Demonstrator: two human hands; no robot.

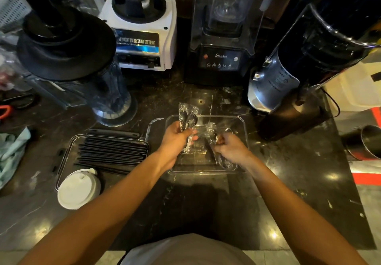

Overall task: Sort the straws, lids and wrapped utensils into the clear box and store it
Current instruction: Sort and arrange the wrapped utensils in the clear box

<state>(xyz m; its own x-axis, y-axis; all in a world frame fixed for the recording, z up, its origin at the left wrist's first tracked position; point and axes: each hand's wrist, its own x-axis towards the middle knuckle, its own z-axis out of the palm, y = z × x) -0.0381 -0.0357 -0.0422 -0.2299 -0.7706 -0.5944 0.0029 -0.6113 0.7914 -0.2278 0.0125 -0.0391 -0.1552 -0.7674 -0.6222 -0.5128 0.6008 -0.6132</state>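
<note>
Counter: dark marble-patterned counter (278,182), seen from above, with blenders along its back edge.
Clear box: shallow rectangular clear plastic box (244,124) at the middle of the counter, both hands over it.
Left hand: left hand (175,139) has its fingers curled round a clear-wrapped packet of black plastic cutlery (188,116), which stands tilted over the box's back-left corner.
Right hand: right hand (233,148) pinches a second crinkled clear-wrapped utensil packet (212,133) low inside the box.
Straws: a row of black straws (113,151) lies in a clear flat tray (64,157) toward the left edge of the counter, just beside the box.
Lid: a round white cup lid (78,188) overlaps the tray's near-left corner.
Step in hand: judged to be the wrapped utensils going into the box.
Next move: likely calls for laying both packets flat along one side, leaving space for straws and lid.
</note>
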